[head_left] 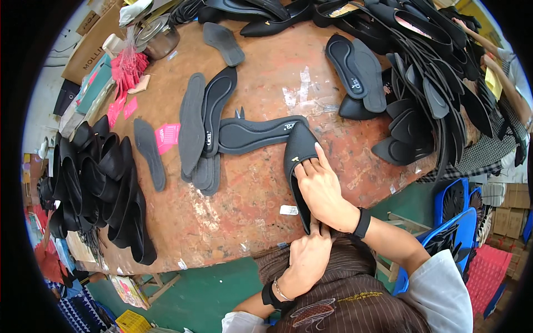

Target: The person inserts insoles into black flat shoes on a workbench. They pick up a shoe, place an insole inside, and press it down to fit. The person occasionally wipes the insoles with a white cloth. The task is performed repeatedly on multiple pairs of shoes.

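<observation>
A black pointed flat shoe with a small gold ornament lies toe-away at the table's front. My right hand reaches into its opening, fingertips hidden inside and the thumb along the upper. At the heel end, my left hand is closed round the back of the shoe; its fingertips are partly hidden. Beyond the toe lies a black padded insole, sideways. Left of it are another black insole and a grey insole, resting over more grey insoles.
The worn reddish table holds stacked black shoes at left and piled insoles at right. Pink tags and a metal pot stand far left. Another person's arm shows at far right, blue crates below.
</observation>
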The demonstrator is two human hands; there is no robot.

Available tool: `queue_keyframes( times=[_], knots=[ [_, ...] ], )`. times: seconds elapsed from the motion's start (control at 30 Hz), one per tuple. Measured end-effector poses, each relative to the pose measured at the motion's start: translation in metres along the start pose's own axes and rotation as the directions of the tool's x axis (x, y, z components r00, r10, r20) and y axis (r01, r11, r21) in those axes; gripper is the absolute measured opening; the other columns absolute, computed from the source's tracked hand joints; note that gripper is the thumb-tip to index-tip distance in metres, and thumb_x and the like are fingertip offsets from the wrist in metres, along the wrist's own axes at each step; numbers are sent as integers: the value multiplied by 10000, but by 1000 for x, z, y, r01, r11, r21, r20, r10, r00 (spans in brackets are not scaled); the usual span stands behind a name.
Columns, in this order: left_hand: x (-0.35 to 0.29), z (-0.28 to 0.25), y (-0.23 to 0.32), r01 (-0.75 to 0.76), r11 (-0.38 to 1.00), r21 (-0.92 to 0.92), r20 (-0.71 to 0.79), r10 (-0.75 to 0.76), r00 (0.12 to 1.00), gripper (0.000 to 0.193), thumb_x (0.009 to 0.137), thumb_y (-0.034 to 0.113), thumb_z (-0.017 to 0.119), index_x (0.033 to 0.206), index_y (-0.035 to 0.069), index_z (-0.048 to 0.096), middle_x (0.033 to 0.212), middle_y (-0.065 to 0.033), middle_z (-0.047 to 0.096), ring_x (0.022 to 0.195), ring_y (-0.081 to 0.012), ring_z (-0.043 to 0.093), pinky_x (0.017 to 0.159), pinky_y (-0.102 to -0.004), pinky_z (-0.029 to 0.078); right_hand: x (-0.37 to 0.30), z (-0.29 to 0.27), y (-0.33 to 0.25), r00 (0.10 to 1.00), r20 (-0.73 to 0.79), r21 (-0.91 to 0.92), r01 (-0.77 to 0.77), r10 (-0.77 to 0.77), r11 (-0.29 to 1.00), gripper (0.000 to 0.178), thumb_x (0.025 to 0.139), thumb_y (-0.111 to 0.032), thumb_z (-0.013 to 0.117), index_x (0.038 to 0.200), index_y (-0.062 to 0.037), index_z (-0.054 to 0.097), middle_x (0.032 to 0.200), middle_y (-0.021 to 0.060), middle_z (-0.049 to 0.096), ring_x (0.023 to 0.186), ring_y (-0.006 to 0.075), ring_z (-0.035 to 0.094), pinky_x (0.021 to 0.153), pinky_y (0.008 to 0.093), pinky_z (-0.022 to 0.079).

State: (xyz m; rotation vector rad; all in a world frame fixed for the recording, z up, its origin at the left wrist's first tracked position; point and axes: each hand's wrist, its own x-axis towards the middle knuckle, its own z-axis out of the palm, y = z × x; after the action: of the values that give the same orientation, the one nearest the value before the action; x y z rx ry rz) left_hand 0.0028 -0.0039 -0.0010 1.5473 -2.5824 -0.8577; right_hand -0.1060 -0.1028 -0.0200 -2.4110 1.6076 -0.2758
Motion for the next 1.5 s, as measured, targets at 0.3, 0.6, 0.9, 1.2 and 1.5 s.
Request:
queue_keyframes(
  times=[0.3, 0.6, 0.9, 1.2, 1.5],
  knots=[
    [-1, 0, -2, 18, 998, -54, -68, -22, 997, 493, 843, 271, 717, 1221, -31, 622, 1324, -293, 549, 623, -293, 706, 527, -352, 565, 4, -7, 5, 1000, 2, -26, 8, -8, 1000, 271, 776, -14, 558, 1025, 92, 569, 931, 195, 600, 1006, 318, 615, 1166, 484, 290],
    [0, -1, -2, 24, 996, -92, -98, -33, 995, 493, 842, 264, 715, 1225, -35, 629, 1350, -296, 530, 637, -296, 711, 534, -361, 570, -4, 4, 10, 986, -123, -219, 84, -113, 972, 449, 812, -49, 540, 1231, 110, 511, 1042, 201, 630, 1086, 290, 611, 1172, 486, 258],
    [0, 9, -14, -17, 994, -105, -16, 15, 1000, 483, 864, 293, 691, 1224, -25, 637, 1349, -290, 535, 625, -302, 707, 531, -369, 570, -40, -27, -1, 938, 217, 122, 250, -271, 961, 646, 825, -15, 539, 1409, 164, 331, 1439, 326, 398, 1400, 410, 349, 1179, 538, 199],
    [1, 2, -13, -44, 981, -191, -59, 33, 998, 440, 853, 269, 710, 1162, -40, 654, 1284, -284, 575, 626, -316, 702, 541, -370, 570, -9, -4, 0, 980, -49, -299, 170, -193, 939, 462, 832, -104, 529, 1230, 130, 510, 1107, 237, 574, 1148, 369, 536, 1162, 619, 157],
    [2, 0, -15, -44, 981, -189, -74, 30, 997, 464, 872, 277, 694, 1188, -57, 630, 1266, -310, 571, 624, -304, 702, 544, -364, 569, 17, 4, 2, 995, 87, -282, 62, -39, 957, 318, 833, -79, 509, 1072, 111, 596, 1015, 237, 602, 1053, 367, 573, 1176, 622, 102]
  ],
)
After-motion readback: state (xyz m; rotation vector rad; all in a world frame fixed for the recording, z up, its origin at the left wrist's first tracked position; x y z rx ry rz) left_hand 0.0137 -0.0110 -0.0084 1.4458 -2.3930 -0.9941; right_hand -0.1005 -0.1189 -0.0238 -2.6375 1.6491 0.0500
